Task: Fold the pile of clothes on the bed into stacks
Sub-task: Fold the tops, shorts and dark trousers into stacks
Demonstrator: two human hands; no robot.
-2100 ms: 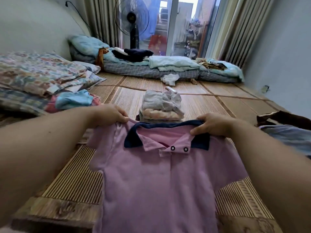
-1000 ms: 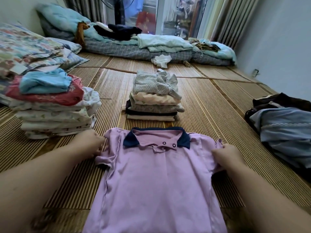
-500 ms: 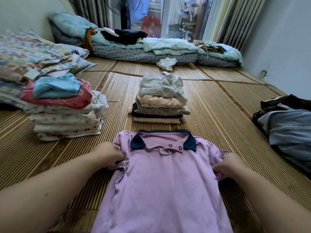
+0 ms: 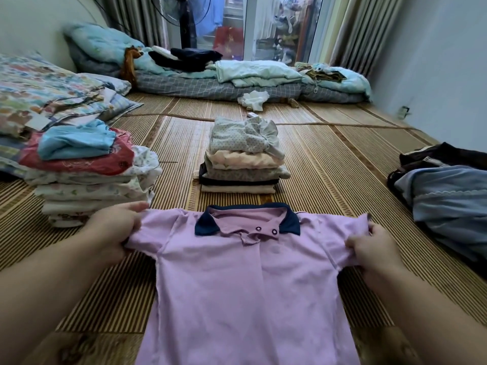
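Observation:
A pink polo shirt [image 4: 245, 283] with a navy collar lies front-up on the woven mat, collar away from me. My left hand [image 4: 113, 227] grips its left sleeve and my right hand [image 4: 371, 248] grips its right sleeve, both sleeves pulled out sideways. Just beyond the collar stands a folded stack [image 4: 242, 159] topped by a dotted pale garment. A taller folded stack [image 4: 89, 175] with a light blue piece on top sits at the left.
An unfolded heap of blue and dark clothes [image 4: 448, 201] lies at the right. Floral bedding [image 4: 44, 90] is piled at the far left. A mattress with quilts [image 4: 237, 77] runs along the back, with a fan [image 4: 187, 19] behind it. The woven mat [image 4: 329, 154] covers the surface.
The shirt went from held up by its shoulders to lying on the mat. My hands moved out to the sleeves and have now stretched them wide apart.

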